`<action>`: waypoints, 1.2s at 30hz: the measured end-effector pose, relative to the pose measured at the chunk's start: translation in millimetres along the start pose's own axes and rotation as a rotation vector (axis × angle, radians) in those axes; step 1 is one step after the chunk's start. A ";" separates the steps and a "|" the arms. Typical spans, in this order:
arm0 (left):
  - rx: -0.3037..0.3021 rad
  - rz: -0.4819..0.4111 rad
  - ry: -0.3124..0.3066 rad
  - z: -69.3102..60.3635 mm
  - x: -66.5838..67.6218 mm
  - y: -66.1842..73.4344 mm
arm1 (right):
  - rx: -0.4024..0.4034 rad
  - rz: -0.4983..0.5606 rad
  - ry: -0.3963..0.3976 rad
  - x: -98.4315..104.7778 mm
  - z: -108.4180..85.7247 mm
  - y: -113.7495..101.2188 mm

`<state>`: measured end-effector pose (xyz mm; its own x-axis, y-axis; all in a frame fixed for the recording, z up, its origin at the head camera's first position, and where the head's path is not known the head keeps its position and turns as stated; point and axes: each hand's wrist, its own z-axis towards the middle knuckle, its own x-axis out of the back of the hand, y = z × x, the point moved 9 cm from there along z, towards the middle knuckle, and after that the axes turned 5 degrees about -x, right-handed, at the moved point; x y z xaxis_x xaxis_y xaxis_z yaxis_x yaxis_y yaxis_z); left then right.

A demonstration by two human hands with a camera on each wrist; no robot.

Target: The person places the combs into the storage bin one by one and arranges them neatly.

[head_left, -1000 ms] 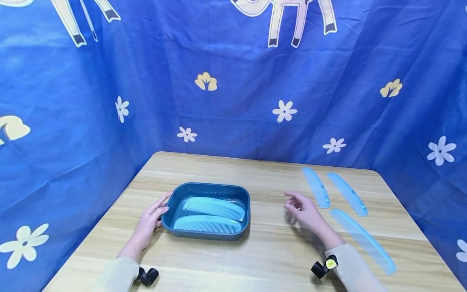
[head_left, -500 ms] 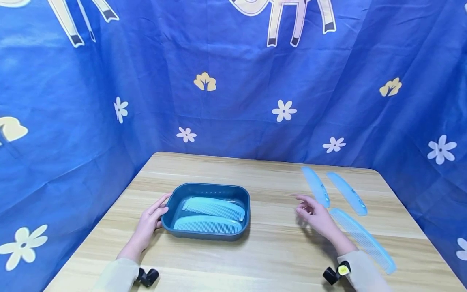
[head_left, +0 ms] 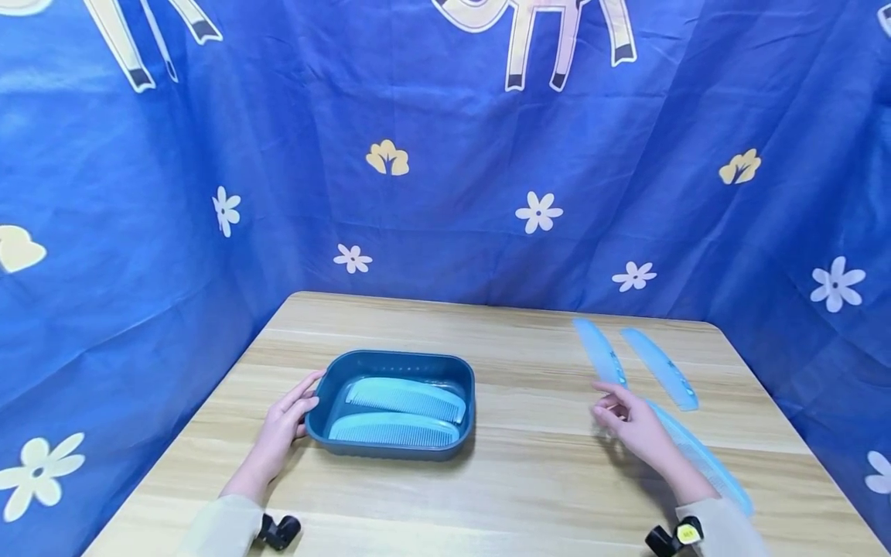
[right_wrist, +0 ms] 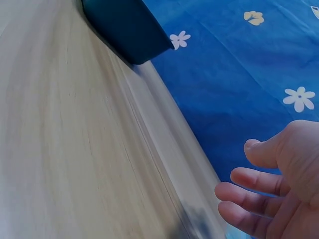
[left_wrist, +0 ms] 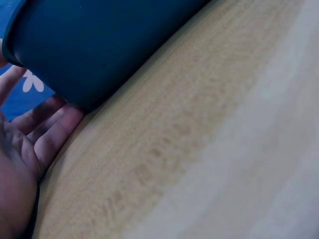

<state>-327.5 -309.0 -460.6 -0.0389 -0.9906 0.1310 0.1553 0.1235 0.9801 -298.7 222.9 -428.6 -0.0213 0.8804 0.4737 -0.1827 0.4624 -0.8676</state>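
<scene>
Pale translucent blue, a long curved plastic comb (head_left: pixel 710 460) lies nearest on the wood-grained worktop (head_left: pixel 529 483), its long axis slanting from near right to far left, the far end running behind the right hand (head_left: pixel 635 424). That hand holds nothing, fingers loosely bent, thumb a little apart. Well to its left, at similar depth, the left hand (head_left: pixel 280 424) holds the end of a dark teal plastic box (left_wrist: pixel 104 40) with rounded corners, some fingers at the rim, others against the lower wall. Inside, the near boxed comb (head_left: pixel 393 429) and far boxed comb (head_left: pixel 407 396) lie along the box's length. Farther off, the left loose comb (head_left: pixel 597 352) and right loose comb (head_left: pixel 660 367) slant like the nearest one. The right hand is much the closer to all three; its fingers sit at the left loose comb's near end, contact unclear.
</scene>
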 end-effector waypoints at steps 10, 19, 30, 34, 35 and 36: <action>0.004 0.018 -0.003 -3.7 -1.2 0.9 | -0.042 -0.055 0.084 28.2 -21.2 17.7; 0.003 0.028 -0.003 -2.8 0.6 -0.9 | -0.042 -0.128 0.154 53.3 -36.5 21.8; -0.011 0.018 -0.002 -1.4 -0.1 -4.3 | -0.101 -0.336 0.248 89.8 -54.2 28.1; -0.008 0.014 0.004 -0.6 1.8 -5.0 | -0.127 -0.390 0.275 99.1 -59.8 32.8; -0.009 0.015 0.001 -0.4 1.7 -4.8 | -0.136 -0.396 0.277 100.7 -61.4 34.5; -0.011 0.016 -0.002 -0.3 1.5 -4.5 | -0.144 -0.406 0.278 102.2 -62.9 35.8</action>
<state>-328.0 -311.0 -464.9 -0.0383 -0.9884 0.1467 0.1669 0.1384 0.9762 -245.6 336.1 -420.8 0.2893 0.6126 0.7355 0.0162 0.7651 -0.6437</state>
